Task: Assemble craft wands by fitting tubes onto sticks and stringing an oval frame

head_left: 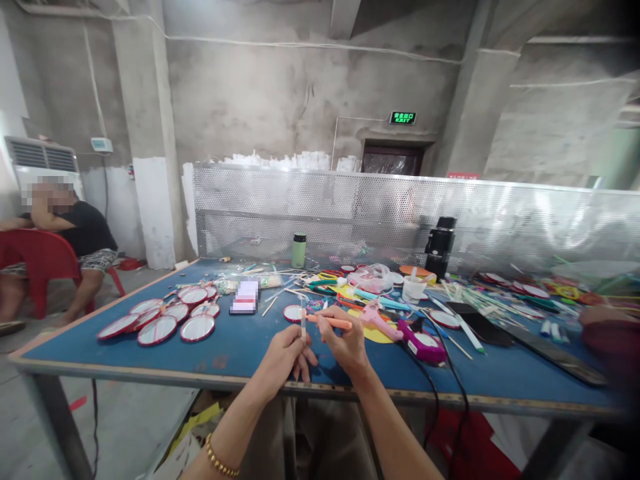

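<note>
My left hand (289, 353) pinches a thin, pale, see-through stick (303, 319) upright between thumb and forefinger, its other fingers curled over the table's front edge. My right hand (346, 339) grips an orange pen-like tool (337, 323), whose tip points left at the stick. Whether the tip touches the stick, I cannot tell. Just behind both hands lies a round, red-rimmed disc (291, 313) with a pale face. To the right of my right hand rest a pink glue gun (379, 321) and a purple device (423, 343) with a cord.
Several red-rimmed discs (157, 329) lie heaped on the blue table (240, 357) at left, near a phone (245, 297). Sticks and tools clutter the back and right. A green bottle (299, 251) and black flask (440, 249) stand behind. Someone sits at far left; a blurred sleeve (607, 340) intrudes at right.
</note>
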Demonstrator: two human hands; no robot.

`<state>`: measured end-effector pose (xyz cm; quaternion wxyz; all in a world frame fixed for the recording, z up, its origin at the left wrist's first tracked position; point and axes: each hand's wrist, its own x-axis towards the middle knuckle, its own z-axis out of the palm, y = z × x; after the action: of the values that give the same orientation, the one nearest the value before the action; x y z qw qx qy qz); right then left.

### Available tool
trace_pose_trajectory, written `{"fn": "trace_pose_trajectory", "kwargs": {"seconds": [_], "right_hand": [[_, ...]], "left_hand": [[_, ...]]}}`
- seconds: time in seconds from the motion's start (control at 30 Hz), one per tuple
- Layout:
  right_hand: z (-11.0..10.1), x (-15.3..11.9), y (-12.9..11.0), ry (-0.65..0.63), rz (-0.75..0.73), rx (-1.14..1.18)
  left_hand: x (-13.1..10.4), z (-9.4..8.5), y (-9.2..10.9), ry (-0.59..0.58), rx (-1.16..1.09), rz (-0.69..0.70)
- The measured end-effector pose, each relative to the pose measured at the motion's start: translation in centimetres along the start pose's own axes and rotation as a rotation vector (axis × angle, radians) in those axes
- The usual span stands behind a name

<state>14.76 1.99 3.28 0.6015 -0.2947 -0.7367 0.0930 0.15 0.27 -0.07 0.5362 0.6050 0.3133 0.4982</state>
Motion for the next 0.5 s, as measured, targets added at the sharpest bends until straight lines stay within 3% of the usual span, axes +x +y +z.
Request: {"fn": "trace_pose_trajectory", "kwargs": {"seconds": [0.5], "right_hand": [[0.08, -0.08, -0.05, -0.018, -0.002, -0.013]], "left_hand": [[-0.12, 0.15, 0.5, 0.004, 0.0, -0.01]]}}
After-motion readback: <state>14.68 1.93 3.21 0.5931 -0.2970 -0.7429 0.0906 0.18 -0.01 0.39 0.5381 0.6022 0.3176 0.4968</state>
